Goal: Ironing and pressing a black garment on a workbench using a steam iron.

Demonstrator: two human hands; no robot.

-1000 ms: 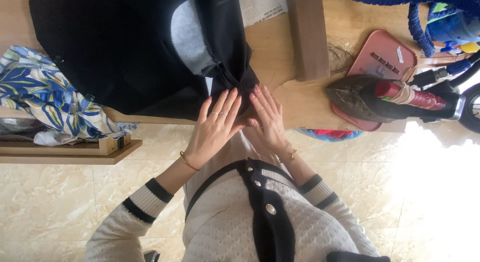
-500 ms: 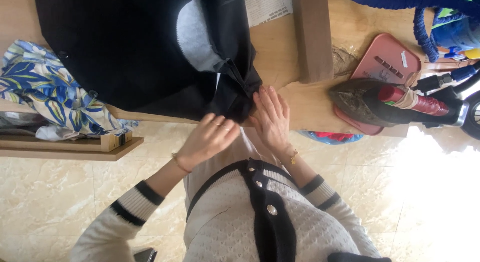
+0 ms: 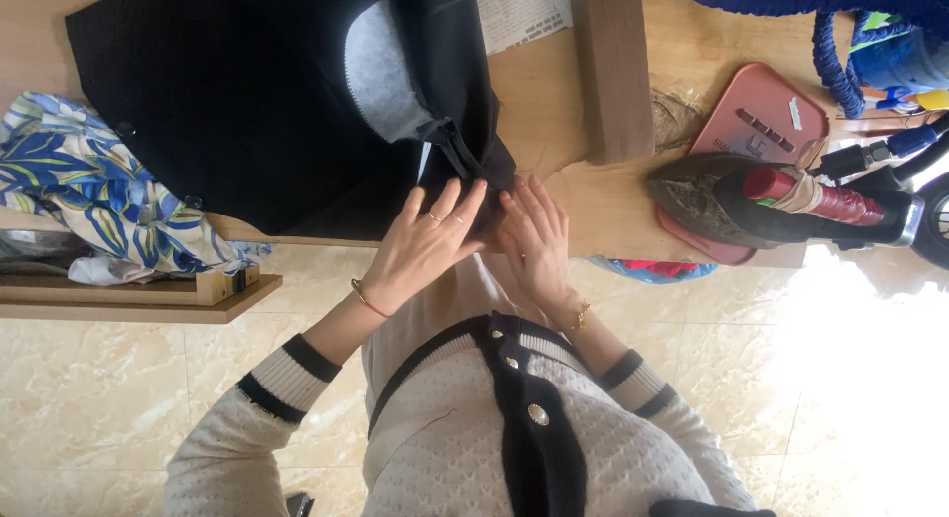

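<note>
Hands meet at the near edge of the wooden desk (image 3: 554, 92), both on a black garment (image 3: 247, 112) spread flat over the desk's left half. Left hand (image 3: 425, 242): palm down, fingers (image 3: 447, 203) extended and slightly spread, lying on the bunched corner of the garment where the cloth gathers into a knot-like fold. Rings visible on two fingers; thin bracelet at the wrist. Right hand (image 3: 534, 230): also flat, fingers straight and close together, tips touching the same bunched corner from the right side. Neither hand closes around the cloth; both press or smooth it, open, nothing clasped.

Garment detail: a grey lining panel (image 3: 381, 77) shows through an opening near the top centre. Bunched corner hangs just over the desk's near edge.

Surroundings:
- Blue-and-white floral fabric (image 3: 109, 206) heaped at the left, partly under the garment's edge.
- Wooden bar (image 3: 603, 67) lying on the desk to the right of the garment, running away from the viewer.
- Clothes iron (image 3: 761, 206) with a red handle, resting on a pink tray (image 3: 766, 117) at the right, well apart from the hands.
- Blue braided cord (image 3: 830, 33) looped at the top right.
- Low wooden shelf (image 3: 138, 300) below the desk at the left.

Person wears a cream knit cardigan (image 3: 465, 438) with black trim. Floor: pale marble-patterned tile.
</note>
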